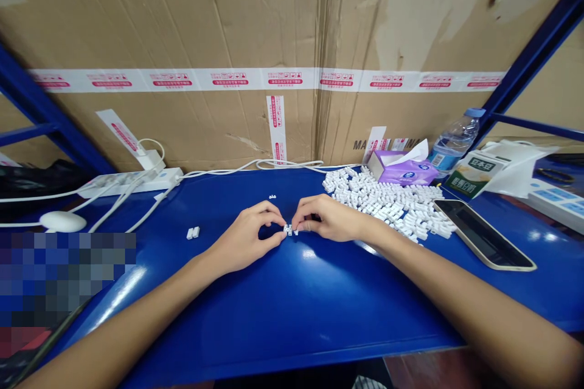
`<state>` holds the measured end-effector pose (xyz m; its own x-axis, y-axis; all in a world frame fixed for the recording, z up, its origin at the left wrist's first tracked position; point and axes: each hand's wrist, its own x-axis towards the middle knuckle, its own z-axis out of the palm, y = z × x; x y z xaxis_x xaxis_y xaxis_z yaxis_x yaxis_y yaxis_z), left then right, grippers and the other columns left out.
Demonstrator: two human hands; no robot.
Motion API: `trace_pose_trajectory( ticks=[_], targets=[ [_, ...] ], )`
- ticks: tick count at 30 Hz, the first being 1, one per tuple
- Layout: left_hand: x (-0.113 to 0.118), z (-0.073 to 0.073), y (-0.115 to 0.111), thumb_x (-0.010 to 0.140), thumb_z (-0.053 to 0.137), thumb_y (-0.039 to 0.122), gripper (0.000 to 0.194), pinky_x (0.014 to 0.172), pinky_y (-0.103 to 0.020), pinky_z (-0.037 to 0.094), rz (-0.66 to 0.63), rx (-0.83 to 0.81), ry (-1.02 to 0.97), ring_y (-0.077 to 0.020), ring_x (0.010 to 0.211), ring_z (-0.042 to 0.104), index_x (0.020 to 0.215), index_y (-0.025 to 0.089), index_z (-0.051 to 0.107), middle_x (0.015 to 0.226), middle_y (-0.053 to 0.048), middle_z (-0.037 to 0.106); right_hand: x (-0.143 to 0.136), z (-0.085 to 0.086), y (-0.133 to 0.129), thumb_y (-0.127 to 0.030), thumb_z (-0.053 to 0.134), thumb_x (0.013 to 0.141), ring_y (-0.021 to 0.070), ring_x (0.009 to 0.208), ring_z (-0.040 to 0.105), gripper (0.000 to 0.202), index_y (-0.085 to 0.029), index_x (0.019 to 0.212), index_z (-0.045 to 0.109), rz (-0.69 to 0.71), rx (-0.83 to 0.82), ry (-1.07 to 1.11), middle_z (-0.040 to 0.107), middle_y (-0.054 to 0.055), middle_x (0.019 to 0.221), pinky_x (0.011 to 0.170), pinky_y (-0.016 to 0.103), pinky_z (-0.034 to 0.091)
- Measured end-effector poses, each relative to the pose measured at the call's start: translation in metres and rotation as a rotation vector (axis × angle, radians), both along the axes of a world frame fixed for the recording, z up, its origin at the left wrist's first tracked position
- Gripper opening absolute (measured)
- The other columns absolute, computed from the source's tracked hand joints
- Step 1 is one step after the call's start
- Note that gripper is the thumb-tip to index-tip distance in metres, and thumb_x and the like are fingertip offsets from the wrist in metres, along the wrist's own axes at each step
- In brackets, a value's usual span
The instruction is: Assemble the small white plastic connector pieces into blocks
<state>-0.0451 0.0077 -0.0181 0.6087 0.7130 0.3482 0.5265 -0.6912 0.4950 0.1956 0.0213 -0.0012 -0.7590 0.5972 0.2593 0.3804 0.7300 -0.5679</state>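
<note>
Near the middle of the blue table, a small white plastic block (287,230) sits between my two hands. My left hand (250,234) pinches it from the left with thumb and forefinger. My right hand (326,217) is on the other side, its thumb and fingertips closed together on a tiny white piece (296,233) beside the block. Whether the piece touches the block cannot be made out. Left of my left hand lie a pair of similar white blocks (193,233). A few tiny white bits (272,197) rest just beyond my hands.
A heap of white plastic parts (378,200) spreads at the right, with a purple tissue pack (404,167), a water bottle (456,140), a green and white carton (479,173) and a phone (483,234) around it. A power strip (137,181) with cables lies back left. Cardboard (205,127) stands behind.
</note>
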Motion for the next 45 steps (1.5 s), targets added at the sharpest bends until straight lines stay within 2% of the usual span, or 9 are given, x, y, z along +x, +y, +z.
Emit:
trace_pose_trajectory(
  ticks=[9, 22, 32, 43, 45],
  targets=[
    [0.005, 0.002, -0.008, 0.091, 0.066, 0.025, 0.013, 0.092, -0.037, 0.050, -0.001, -0.010, 0.047, -0.0212, 0.099, 0.066, 0.099, 0.025, 0.076, 0.111, -0.004, 0.068, -0.001, -0.001, 0.001, -0.007, 0.059, 0.096, 0.0156, 0.084, 0.063, 0.018, -0.017, 0.098, 0.074, 0.032, 0.033, -0.020, 0.068, 0.005, 0.094, 0.081, 0.028, 0.049],
    [0.005, 0.003, -0.008, 0.091, 0.066, 0.025, 0.014, 0.092, -0.037, 0.051, -0.005, -0.011, 0.040, -0.0219, 0.100, 0.067, 0.100, 0.025, 0.077, 0.111, -0.004, 0.069, -0.003, -0.002, -0.001, -0.006, 0.057, 0.096, 0.0168, 0.090, 0.063, 0.019, -0.018, 0.098, 0.071, 0.012, 0.074, -0.016, 0.064, 0.005, 0.098, 0.086, 0.030, 0.049],
    [0.005, 0.003, -0.008, 0.091, 0.066, 0.025, 0.014, 0.094, -0.038, 0.050, -0.006, -0.018, 0.051, -0.0220, 0.100, 0.066, 0.100, 0.026, 0.077, 0.112, -0.004, 0.068, -0.011, 0.006, -0.014, -0.010, 0.053, 0.098, 0.0179, 0.087, 0.063, 0.019, -0.018, 0.102, 0.070, -0.063, 0.173, -0.164, 0.064, 0.007, 0.105, 0.082, 0.032, 0.048],
    [0.005, 0.002, -0.007, 0.092, 0.065, 0.026, 0.014, 0.093, -0.037, 0.050, -0.014, -0.013, 0.043, -0.0214, 0.099, 0.066, 0.101, 0.026, 0.076, 0.111, -0.003, 0.069, -0.014, 0.003, -0.012, -0.002, 0.060, 0.091, 0.0177, 0.088, 0.066, 0.021, -0.017, 0.097, 0.073, -0.053, 0.087, -0.059, 0.072, 0.006, 0.095, 0.083, 0.030, 0.049],
    [0.005, 0.003, -0.008, 0.091, 0.066, 0.026, 0.013, 0.092, -0.037, 0.050, -0.011, -0.013, 0.037, -0.0212, 0.099, 0.066, 0.100, 0.026, 0.076, 0.110, -0.003, 0.069, -0.013, 0.002, -0.011, -0.004, 0.061, 0.090, 0.0162, 0.083, 0.066, 0.019, -0.018, 0.096, 0.072, -0.066, 0.064, -0.027, 0.073, 0.004, 0.092, 0.078, 0.028, 0.049]
  ],
)
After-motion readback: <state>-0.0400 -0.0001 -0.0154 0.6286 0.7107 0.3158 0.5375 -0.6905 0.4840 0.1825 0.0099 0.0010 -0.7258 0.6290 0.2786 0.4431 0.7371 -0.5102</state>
